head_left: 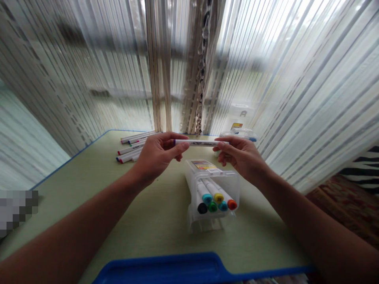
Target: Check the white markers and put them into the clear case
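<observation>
A white marker [203,142] with a purple end is held level between both hands, above the table. My left hand [160,152] pinches its purple end, thumb in front. At the other end, my right hand [238,156] grips the marker between thumb and fingers. Just below it lies a clear plastic case [192,189], its open end facing me. Inside are several white markers with coloured caps, among them a yellow cap [218,198] and an orange cap [232,204]. Beyond my left hand, several loose white markers [128,150] lie in a spread pile.
A second clear case [239,132] stands at the back right of the green table [83,189]. The table has a blue raised edge [160,268] at the front. Striped sheer curtains [118,71] hang behind, with a beaded strand [203,67] in the middle.
</observation>
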`<state>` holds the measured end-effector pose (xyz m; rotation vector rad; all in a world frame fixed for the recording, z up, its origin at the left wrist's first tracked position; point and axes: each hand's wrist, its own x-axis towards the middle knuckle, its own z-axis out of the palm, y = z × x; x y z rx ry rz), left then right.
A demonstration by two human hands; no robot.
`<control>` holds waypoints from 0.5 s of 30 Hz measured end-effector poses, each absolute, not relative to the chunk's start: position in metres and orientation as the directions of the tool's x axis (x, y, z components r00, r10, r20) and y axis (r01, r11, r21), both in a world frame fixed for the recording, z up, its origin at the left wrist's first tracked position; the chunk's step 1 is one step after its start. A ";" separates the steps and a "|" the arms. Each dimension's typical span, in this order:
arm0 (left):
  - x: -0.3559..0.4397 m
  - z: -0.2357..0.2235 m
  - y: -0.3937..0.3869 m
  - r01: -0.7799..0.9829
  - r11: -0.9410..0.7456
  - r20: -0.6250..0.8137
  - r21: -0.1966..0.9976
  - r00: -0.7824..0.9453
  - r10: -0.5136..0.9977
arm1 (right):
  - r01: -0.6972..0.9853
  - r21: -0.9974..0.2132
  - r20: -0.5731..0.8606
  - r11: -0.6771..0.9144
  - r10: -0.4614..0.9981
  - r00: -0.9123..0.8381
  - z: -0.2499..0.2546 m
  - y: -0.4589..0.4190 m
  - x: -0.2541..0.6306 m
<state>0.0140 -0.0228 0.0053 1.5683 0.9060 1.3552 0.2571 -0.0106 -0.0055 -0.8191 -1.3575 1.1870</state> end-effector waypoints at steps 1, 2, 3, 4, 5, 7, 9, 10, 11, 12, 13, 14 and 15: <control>0.014 0.006 -0.023 -0.009 -0.380 0.377 0.925 0.154 0.913 | -0.152 -0.956 0.274 0.250 0.948 -0.162 -0.006 -0.010 0.257; 0.014 0.006 -0.024 -0.015 -0.385 0.383 0.923 0.159 0.910 | -0.151 -0.958 0.266 0.242 0.949 -0.167 -0.006 -0.010 0.258; 0.014 0.006 -0.024 -0.023 -0.388 0.387 0.921 0.163 0.908 | -0.151 -0.960 0.260 0.236 0.950 -0.174 -0.007 -0.009 0.258; 0.014 0.006 -0.024 -0.032 -0.392 0.391 0.920 0.165 0.905 | -0.151 -0.961 0.256 0.230 0.950 -0.180 -0.008 -0.009 0.259; 0.014 0.006 -0.025 -0.040 -0.395 0.396 0.918 0.168 0.903 | -0.153 -0.962 0.251 0.224 0.950 -0.186 -0.009 -0.008 0.259; 0.014 0.006 -0.026 -0.053 -0.403 0.406 0.913 0.174 0.897 | -0.160 -0.965 0.238 0.208 0.952 -0.195 -0.010 -0.008 0.259; 0.015 0.007 -0.027 -0.064 -0.409 0.414 0.910 0.181 0.892 | -0.163 -0.969 0.215 0.184 0.956 -0.201 -0.012 -0.007 0.258; 0.016 0.007 -0.028 -0.075 -0.410 0.416 0.909 0.185 0.890 | -0.162 -0.972 0.203 0.172 0.958 -0.204 -0.013 -0.007 0.257; 0.016 0.008 -0.029 -0.088 -0.409 0.418 0.908 0.190 0.888 | -0.162 -0.974 0.192 0.160 0.960 -0.206 -0.014 -0.006 0.257; 0.017 0.009 -0.030 -0.102 -0.407 0.420 0.908 0.195 0.887 | -0.161 -0.975 0.182 0.150 0.961 -0.207 -0.015 -0.006 0.257; 0.018 0.009 -0.031 -0.116 -0.406 0.421 0.907 0.200 0.885 | -0.161 -0.977 0.174 0.141 0.963 -0.208 -0.016 -0.006 0.256; 0.019 0.010 -0.032 -0.130 -0.404 0.423 0.905 0.205 0.883 | -0.160 -0.978 0.164 0.132 0.964 -0.211 -0.016 -0.006 0.256; 0.020 0.010 -0.033 -0.143 -0.402 0.425 0.904 0.211 0.880 | -0.158 -0.980 0.155 0.122 0.964 -0.214 -0.017 -0.006 0.256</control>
